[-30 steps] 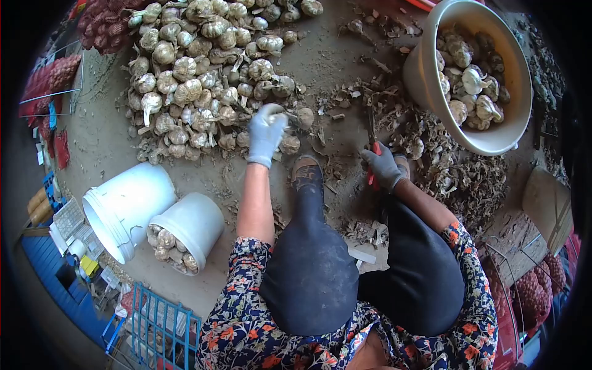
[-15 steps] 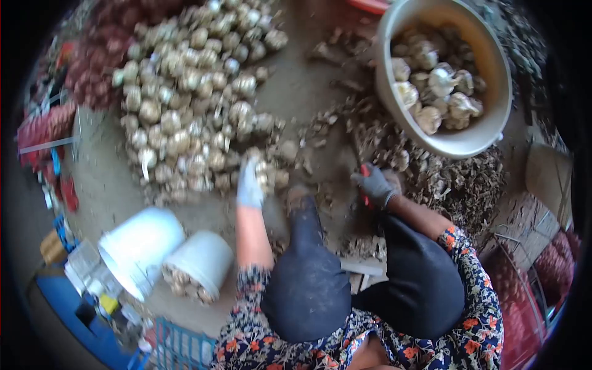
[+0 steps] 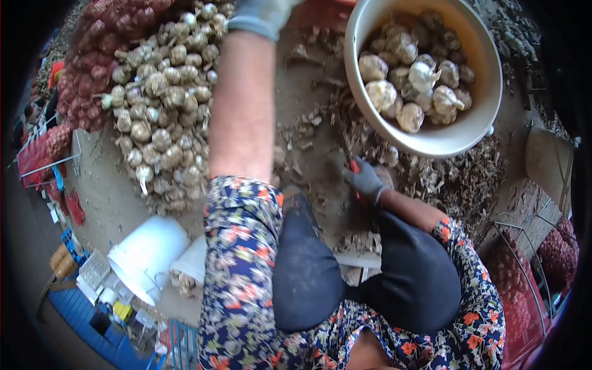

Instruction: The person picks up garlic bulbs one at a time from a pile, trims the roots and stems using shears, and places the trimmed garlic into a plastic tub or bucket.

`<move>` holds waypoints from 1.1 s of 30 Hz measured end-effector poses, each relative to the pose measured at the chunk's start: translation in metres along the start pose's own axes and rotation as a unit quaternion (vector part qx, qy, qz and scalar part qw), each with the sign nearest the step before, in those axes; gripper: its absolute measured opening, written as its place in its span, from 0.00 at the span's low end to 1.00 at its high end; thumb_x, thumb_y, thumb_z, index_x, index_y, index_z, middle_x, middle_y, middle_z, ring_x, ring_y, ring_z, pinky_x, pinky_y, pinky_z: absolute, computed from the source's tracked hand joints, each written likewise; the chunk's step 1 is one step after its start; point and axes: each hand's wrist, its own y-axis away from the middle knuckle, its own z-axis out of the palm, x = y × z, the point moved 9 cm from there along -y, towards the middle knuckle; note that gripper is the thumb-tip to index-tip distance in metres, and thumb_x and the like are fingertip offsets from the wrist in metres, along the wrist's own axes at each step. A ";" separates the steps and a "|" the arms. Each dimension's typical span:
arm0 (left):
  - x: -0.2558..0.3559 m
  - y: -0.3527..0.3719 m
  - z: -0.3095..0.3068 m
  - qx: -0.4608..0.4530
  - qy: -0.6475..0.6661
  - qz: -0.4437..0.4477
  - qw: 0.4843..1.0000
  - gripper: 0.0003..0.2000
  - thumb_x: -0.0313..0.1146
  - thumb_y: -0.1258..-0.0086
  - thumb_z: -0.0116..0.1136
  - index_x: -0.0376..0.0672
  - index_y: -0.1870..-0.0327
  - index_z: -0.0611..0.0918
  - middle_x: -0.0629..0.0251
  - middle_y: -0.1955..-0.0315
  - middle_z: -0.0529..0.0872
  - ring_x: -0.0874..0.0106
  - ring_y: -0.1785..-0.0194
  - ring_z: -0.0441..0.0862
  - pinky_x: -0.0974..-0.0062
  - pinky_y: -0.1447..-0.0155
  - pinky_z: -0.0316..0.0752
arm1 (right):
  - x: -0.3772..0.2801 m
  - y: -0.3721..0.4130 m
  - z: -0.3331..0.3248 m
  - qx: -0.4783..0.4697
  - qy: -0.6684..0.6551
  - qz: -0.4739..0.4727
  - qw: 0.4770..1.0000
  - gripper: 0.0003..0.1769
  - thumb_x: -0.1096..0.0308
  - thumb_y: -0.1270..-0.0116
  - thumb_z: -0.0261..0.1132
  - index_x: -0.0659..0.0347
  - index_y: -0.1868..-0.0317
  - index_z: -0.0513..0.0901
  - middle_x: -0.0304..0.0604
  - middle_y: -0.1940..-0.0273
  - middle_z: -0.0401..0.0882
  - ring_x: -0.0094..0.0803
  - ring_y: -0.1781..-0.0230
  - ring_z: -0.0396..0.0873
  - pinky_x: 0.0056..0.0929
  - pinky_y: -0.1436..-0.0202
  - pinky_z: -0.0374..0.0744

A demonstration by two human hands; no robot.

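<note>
Right hand [image 3: 365,180]: grey glove, closed round the red grip of a tool [image 3: 354,165]; low by the right knee, over the floor [image 3: 308,92] between pile and bowl.
Tool: red handle with a thin dark blade pointing up out of the fist; possibly shears, but it is too small to be sure.
Left hand [image 3: 262,13]: grey glove, up at the top edge and mostly cut off, so whether it grips anything cannot be told. The bare forearm runs down the middle, over the pile's right side.
Hands: well apart.
Pile [image 3: 161,111]: whole garlic bulbs, pale and earthy, some with stalks, heaped on the floor left of the arm.
Bowl [image 3: 481,55]: cream, round, upper right, near the right hand; holds whiter bulbs [image 3: 410,80].
Husks [image 3: 459,179]: dry brown trimmings under and around the bowl.
Buckets [image 3: 145,250]: two white ones on their sides, lower left; one shows bulbs inside.
Sacks [image 3: 92,68]: red mesh, filled, beyond the pile at upper left.
</note>
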 end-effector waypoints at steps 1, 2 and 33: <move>0.024 0.029 -0.030 0.086 -0.152 0.081 0.981 0.42 0.50 0.37 0.66 0.37 0.29 0.57 0.56 0.45 0.72 0.64 0.46 0.73 0.71 0.40 0.69 | 0.002 -0.005 0.003 0.005 -0.003 -0.017 1.000 0.33 0.55 0.42 0.65 0.69 0.42 0.72 0.64 0.48 0.78 0.54 0.44 0.76 0.39 0.41 0.73; 0.037 0.051 -0.059 0.077 -0.211 0.172 0.959 0.28 0.42 0.33 0.61 0.37 0.37 0.67 0.59 0.54 0.78 0.68 0.55 0.78 0.75 0.52 0.76 | -0.001 -0.009 0.008 -0.003 -0.007 -0.013 1.000 0.33 0.55 0.42 0.65 0.69 0.42 0.72 0.64 0.48 0.78 0.54 0.44 0.76 0.39 0.41 0.73; -0.097 0.264 -0.194 0.048 -0.541 0.018 0.840 0.17 0.31 0.43 0.71 0.34 0.55 0.82 0.64 0.65 0.86 0.77 0.63 0.82 0.78 0.56 0.77 | -0.148 0.075 0.019 -0.003 0.435 -0.296 0.850 0.29 0.63 0.43 0.64 0.63 0.42 0.67 0.56 0.53 0.73 0.52 0.52 0.75 0.45 0.45 0.72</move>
